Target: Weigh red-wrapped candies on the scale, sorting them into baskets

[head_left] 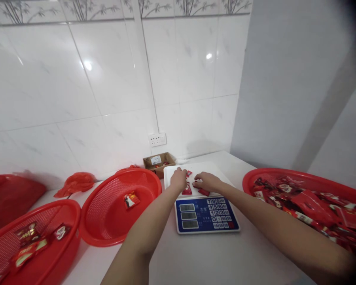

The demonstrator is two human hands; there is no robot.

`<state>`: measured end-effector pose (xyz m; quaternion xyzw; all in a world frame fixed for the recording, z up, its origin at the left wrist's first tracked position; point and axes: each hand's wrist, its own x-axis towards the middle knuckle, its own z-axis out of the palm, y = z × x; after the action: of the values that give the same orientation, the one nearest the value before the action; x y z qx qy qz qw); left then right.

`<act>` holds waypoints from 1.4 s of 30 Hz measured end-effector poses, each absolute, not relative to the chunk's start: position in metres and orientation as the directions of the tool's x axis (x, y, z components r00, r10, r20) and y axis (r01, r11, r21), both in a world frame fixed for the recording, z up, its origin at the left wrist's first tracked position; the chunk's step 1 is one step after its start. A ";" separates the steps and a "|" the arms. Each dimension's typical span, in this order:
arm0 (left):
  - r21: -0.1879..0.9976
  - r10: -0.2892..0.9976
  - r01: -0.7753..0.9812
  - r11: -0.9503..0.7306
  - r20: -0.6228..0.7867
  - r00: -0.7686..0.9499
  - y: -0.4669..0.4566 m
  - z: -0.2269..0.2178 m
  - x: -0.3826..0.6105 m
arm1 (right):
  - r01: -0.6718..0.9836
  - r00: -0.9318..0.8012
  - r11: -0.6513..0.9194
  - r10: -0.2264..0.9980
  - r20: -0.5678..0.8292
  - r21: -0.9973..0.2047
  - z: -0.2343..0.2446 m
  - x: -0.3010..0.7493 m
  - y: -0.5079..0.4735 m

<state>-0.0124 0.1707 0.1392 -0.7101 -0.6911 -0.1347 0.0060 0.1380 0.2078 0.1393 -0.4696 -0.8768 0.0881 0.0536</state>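
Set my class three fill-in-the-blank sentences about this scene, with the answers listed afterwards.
1. The left hand and right hand rest on the white platter of a digital ____.
2. The basket next to the left forearm holds just ____ packet.
3. The fullest basket lies on the person's ____ side.
Missing words: scale; one; right.

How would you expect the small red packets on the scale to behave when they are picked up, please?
Probably light and floppy: each red packet looks like a flat, thin wrapper beside the left hand. Its glossy film may be slippery. Lying flat on the scale, it is unlikely to roll.
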 end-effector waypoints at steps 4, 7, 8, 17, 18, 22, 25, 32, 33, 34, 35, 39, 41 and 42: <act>0.152 0.945 0.982 -0.114 0.322 0.059 0.158 0.146 -0.019 | 0.801 -0.577 0.556 0.816 -0.039 -0.222 0.141 0.143 0.212; 0.107 0.942 0.969 -0.223 0.281 0.185 0.147 0.145 -0.021 | 0.816 -0.556 0.531 0.829 -0.061 -0.227 0.140 0.142 0.215; 0.096 0.942 0.963 -0.254 0.250 0.223 0.144 0.144 -0.022 | 0.821 -0.549 0.522 0.833 -0.068 -0.230 0.139 0.141 0.216; 0.159 0.973 0.962 -0.223 0.099 0.210 0.140 0.136 -0.024 | 0.815 -0.532 0.495 0.845 -0.049 -0.301 0.139 0.142 0.215; 0.178 0.979 0.964 -0.199 0.089 0.185 0.141 0.135 -0.024 | 0.811 -0.528 0.490 0.849 -0.037 -0.320 0.140 0.143 0.214; 0.265 0.990 0.956 -0.127 0.090 0.106 0.145 0.133 -0.020 | 0.788 -0.490 0.445 0.872 0.004 -0.425 0.142 0.145 0.211; 0.333 0.984 0.935 -0.123 0.162 0.072 0.141 0.139 -0.024 | 0.737 -0.464 0.401 0.885 0.024 -0.544 0.144 0.146 0.209; 0.533 0.916 0.839 -0.105 0.381 -0.127 0.107 0.169 -0.084 | 0.476 -0.501 0.256 0.865 -0.019 -0.841 0.155 0.119 0.196; 0.563 0.906 0.821 -0.096 0.392 -0.163 0.101 0.168 -0.094 | 0.439 -0.516 0.247 0.857 -0.018 -0.864 0.157 0.110 0.192; 0.593 0.897 0.801 -0.084 0.395 -0.198 0.094 0.167 -0.104 | 0.404 -0.533 0.241 0.846 -0.013 -0.882 0.159 0.099 0.188; 0.623 0.891 0.779 -0.070 0.391 -0.233 0.087 0.164 -0.113 | 0.368 -0.552 0.240 0.834 -0.004 -0.898 0.160 0.088 0.183; 0.721 0.870 0.693 0.000 0.341 -0.355 0.065 0.152 -0.144 | 0.252 -0.625 0.254 0.779 0.043 -0.934 0.163 0.043 0.161; 0.753 0.853 0.658 0.018 0.331 -0.402 0.055 0.151 -0.153 | 0.214 -0.652 0.267 0.756 0.066 -0.940 0.164 0.025 0.151; 0.769 0.851 0.639 0.016 0.325 -0.413 0.049 0.153 -0.155 | 0.200 -0.660 0.273 0.747 0.076 -0.941 0.164 0.017 0.146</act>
<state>-0.1547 0.0494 0.1526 -0.5292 -0.7036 -0.4601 -0.1151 0.0174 0.1461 0.1643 -0.3147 -0.7521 0.5143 0.2659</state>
